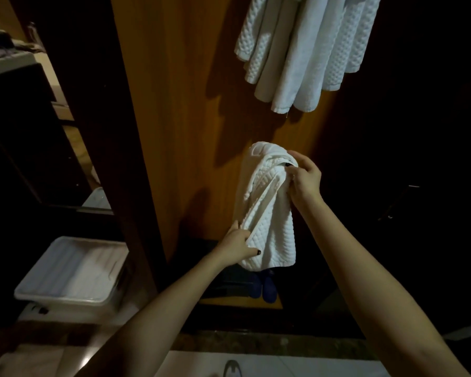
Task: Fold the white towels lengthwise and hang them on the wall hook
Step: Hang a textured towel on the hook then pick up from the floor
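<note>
White quilted towel (267, 213), folded into a long narrow bundle, hangs upright against the orange-brown wooden panel (180, 118), between the person's two hands. Its rounded top is bunched against the wood; whatever it hangs from is hidden by the cloth. The left hand (238, 246) is at the towel's lower left side, fingers curled round a long diagonal fold of the cloth, the thumb with its dark nail pressed on the front face near the bottom hem. The right hand (303, 180) is higher, at the towel's upper right edge just below the bunched top, its fingers curled in and gripping the gathered folds there. So the towel runs from the right hand at its top down to the left hand near its bottom, and both hands have hold of it.

Above it on the same panel, well apart, a bunch of white waffle-textured towels (305, 50) hangs in long folds. A white rectangular plastic tub (74, 270) stands low at the left. A pair of dark blue shoes (264, 288) shows just below the towel's hem.
</note>
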Demonstrator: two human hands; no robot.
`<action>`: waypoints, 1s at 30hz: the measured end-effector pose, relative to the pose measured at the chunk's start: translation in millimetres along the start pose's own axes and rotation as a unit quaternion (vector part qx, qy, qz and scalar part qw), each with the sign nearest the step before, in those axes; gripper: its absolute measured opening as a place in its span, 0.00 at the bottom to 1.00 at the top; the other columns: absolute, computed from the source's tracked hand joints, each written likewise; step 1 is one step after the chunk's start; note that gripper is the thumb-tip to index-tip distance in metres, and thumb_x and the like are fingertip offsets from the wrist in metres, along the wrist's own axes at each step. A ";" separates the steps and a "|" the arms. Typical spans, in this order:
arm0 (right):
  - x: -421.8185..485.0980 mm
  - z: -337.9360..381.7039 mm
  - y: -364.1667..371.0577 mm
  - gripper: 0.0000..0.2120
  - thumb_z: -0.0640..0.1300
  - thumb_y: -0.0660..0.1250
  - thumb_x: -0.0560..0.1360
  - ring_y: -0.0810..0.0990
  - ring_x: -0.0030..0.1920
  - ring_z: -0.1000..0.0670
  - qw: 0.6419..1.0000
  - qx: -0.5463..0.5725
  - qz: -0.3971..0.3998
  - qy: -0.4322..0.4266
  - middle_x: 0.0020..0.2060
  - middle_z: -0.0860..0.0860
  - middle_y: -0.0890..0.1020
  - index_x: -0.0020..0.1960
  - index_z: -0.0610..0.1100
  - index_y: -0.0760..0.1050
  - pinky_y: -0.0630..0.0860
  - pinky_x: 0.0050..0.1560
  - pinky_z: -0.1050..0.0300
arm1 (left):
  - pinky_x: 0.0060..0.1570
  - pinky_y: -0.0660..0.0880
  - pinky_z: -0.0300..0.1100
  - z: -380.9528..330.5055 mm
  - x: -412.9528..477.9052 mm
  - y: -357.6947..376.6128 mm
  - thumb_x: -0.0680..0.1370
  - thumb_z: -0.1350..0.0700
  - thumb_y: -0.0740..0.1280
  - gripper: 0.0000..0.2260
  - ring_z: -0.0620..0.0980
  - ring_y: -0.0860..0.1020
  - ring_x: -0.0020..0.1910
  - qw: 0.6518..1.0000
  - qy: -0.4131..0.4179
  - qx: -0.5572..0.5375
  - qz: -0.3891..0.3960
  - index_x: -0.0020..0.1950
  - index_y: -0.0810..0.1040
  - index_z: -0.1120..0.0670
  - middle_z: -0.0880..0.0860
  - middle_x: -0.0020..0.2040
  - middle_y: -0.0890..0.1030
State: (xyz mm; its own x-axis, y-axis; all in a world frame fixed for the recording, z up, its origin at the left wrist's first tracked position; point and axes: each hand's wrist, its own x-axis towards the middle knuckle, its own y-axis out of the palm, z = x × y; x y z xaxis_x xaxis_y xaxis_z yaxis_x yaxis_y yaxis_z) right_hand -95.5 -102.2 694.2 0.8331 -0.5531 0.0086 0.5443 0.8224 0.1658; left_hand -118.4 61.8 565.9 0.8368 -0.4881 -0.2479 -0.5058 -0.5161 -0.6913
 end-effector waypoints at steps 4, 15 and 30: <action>0.3 -7.6 -0.3 0.20 0.25 0.60 0.72 0.83 0.43 0.48 0.999 0.014 -0.027 0.010 0.43 0.47 0.83 0.56 0.42 0.80 0.81 0.47 0.53 | 0.58 0.68 0.45 18.9 -4.9 -13.7 0.75 0.50 0.70 0.14 0.59 0.66 0.70 0.995 0.000 0.079 -0.065 0.54 0.76 0.57 0.59 0.68 0.70; -7.0 -15.7 9.1 0.20 0.25 0.59 0.72 0.82 0.55 0.44 0.997 0.037 -0.066 0.005 0.55 0.42 0.81 0.54 0.44 0.78 0.80 0.58 0.49 | 0.48 0.68 0.44 66.7 -14.1 -42.0 0.77 0.47 0.66 0.15 0.54 0.74 0.52 0.976 0.010 0.190 -0.105 0.54 0.79 0.58 0.54 0.52 0.74; -2.4 -0.9 16.4 0.19 0.26 0.58 0.73 0.83 0.50 0.51 0.996 0.033 -0.077 -0.032 0.50 0.48 0.82 0.53 0.45 0.77 0.81 0.49 0.59 | 0.38 0.69 0.44 66.9 -17.2 -62.8 0.77 0.49 0.67 0.14 0.53 0.76 0.42 0.981 0.052 0.130 -0.131 0.35 0.76 0.55 0.52 0.43 0.76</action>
State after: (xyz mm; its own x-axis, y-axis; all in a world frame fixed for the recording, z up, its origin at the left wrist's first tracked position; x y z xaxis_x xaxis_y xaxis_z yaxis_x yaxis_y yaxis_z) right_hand -88.5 -87.3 696.1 0.7312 -0.6810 0.0405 0.6555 0.7177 0.2349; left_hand -87.0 149.7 568.1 0.8980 -0.4393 0.0229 -0.1940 -0.4423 -0.8756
